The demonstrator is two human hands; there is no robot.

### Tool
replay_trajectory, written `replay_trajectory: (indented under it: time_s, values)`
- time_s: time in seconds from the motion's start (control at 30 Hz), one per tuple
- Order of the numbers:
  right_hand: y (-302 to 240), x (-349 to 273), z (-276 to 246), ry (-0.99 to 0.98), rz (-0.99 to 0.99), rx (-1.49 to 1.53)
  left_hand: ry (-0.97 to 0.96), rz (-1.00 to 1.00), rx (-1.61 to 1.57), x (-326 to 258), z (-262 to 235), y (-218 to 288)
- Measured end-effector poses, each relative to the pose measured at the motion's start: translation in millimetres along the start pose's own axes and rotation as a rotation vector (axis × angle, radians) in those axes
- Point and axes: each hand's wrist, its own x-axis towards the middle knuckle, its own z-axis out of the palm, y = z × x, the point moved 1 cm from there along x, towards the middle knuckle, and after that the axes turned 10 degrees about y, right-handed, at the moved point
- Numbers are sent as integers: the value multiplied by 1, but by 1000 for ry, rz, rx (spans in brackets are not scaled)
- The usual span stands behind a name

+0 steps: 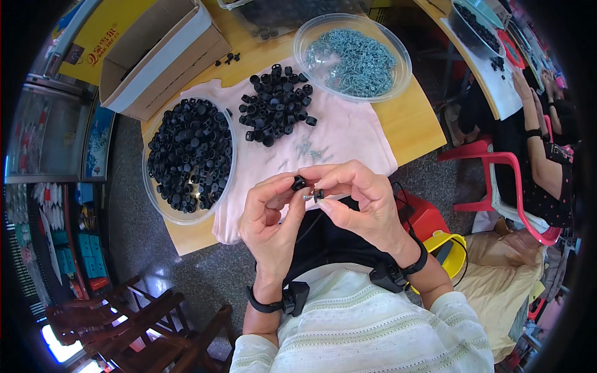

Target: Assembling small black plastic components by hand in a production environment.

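Above the near edge of the pink cloth (pixel 354 133), both my hands are raised close together. Between thumb and fingers, my left hand (pixel 268 208) pinches a small black plastic ring-shaped piece (pixel 299 183). My right hand (pixel 360 196) grips another small black piece (pixel 319 194) with its fingertips. A silvery screw (pixel 308 198) sticks out of that piece toward my left thumb; whether the thumb touches it I cannot tell. Beyond my hands, a few loose screws (pixel 306 149) lie on the cloth, and a pile of black plastic pieces (pixel 275 105) sits farther off.
A clear round tub (pixel 232 155) of black parts stands left, and a shallow tub (pixel 405 71) of screws at the far right. An open cardboard box (pixel 180 68) occupies the far left corner. Another person (pixel 541 155) sits at a table to the right, near a red chair (pixel 491 155).
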Motion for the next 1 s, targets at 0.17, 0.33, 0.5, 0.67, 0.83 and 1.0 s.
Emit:
replay_trajectory:
  time_s: [0.17,0.33,0.5,0.67,0.83,1.0]
  values:
    - [-4,-5,-2,-20,68,123,-13,-102,-108,-6,-2,5]
    - [-8,-7,0,-13,145,304,-3,-57,-86,-10,-6,11]
    - [-9,-13,1,-36,168,311,-32,-48,-136,-12,-9,11]
    - [-16,-16,2,0,105,214,0,-103,-199,-14,-8,11]
    - [-10,-17,-1,-8,113,143,-34,28,-73,-12,-6,8]
    - [-8,-15,-5,20,158,214,-31,87,94,-12,0,12]
